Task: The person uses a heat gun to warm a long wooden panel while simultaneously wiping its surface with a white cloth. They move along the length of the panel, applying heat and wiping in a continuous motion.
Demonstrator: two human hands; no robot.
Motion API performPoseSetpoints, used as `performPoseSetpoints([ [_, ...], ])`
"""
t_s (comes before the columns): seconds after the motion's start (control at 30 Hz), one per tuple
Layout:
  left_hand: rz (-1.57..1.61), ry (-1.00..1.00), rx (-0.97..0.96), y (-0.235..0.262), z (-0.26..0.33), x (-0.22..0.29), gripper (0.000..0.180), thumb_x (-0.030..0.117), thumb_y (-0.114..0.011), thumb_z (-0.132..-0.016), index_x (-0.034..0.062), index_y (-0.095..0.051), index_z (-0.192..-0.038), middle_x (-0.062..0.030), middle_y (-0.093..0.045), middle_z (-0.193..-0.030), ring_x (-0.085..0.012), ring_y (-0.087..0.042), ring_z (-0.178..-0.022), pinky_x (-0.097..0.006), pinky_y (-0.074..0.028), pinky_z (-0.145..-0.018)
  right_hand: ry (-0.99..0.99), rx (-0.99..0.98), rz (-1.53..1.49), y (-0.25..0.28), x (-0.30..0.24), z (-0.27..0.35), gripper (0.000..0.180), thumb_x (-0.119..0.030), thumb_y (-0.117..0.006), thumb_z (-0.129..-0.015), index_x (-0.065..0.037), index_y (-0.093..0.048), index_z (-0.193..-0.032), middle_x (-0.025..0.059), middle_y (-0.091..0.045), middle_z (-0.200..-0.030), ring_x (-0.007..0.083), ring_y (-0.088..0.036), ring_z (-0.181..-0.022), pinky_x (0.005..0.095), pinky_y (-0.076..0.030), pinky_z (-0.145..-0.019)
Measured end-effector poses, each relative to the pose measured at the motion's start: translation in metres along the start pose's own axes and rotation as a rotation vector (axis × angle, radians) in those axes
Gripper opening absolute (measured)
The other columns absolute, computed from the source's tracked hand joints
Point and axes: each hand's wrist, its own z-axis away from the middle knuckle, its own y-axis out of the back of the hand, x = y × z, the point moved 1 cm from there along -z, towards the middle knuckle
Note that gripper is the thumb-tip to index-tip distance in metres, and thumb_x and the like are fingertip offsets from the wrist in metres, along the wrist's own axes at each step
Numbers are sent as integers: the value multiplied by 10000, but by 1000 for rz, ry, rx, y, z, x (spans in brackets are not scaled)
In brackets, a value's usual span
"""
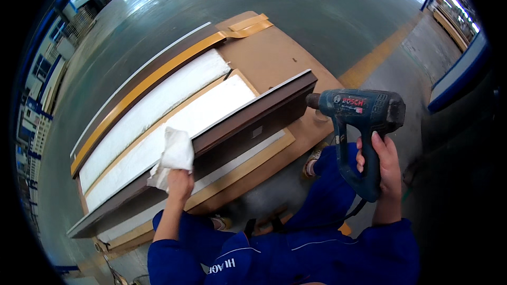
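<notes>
My right hand (pixel 390 163) is wrapped round the handle of a dark blue heat gun (pixel 362 106). The gun's nozzle points left, close to the right end of a long dark brown panel (pixel 282 103) with a pale top edge. A small pale square shows on the panel's near face. In my left hand (pixel 180 183) is a crumpled white cloth (pixel 177 150), which lies over the panel's upper edge left of its middle. Whether the nozzle touches the panel I cannot tell.
Behind the panel lie white slabs (pixel 211 110) with tan strips, and a brown piece with an orange-yellow band (pixel 142 87). All rest on a brown board (pixel 264 55). A yellow floor line (pixel 380 58) runs off to the right. A blue-edged object (pixel 458 76) stands far right.
</notes>
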Motion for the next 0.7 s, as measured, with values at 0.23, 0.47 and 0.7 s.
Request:
performPoseSetpoints([
  [0.23,19,93,24,30,63,-73,241,125,-556,-795,-7,-573,-997,-248,-577,-919,-427,-529,-856,-477,-416,-753,-59,-150,25,-38,32,-8,231,-219,-462,-924,2,-450,-988,86,-539,-806,122,-543,-593,245,-471,-497],
  [0.47,-5,-30,19,23,37,-39,291,114,-573,-761,-15,-568,-1022,-246,-576,-997,-421,-537,-908,-470,-428,-799,-93,-197,109,-57,41,-17,214,-204,-458,-924,-1,-450,-993,83,-545,-801,117,-543,-591,241,-472,-503],
  [0.7,92,-93,11,-4,-25,32,274,99,-558,-685,16,-603,-942,-218,-590,-940,-381,-562,-841,-449,-454,-770,-83,-218,130,-42,45,-23,218,-204,-459,-924,2,-453,-993,85,-545,-809,120,-546,-593,246,-476,-511],
])
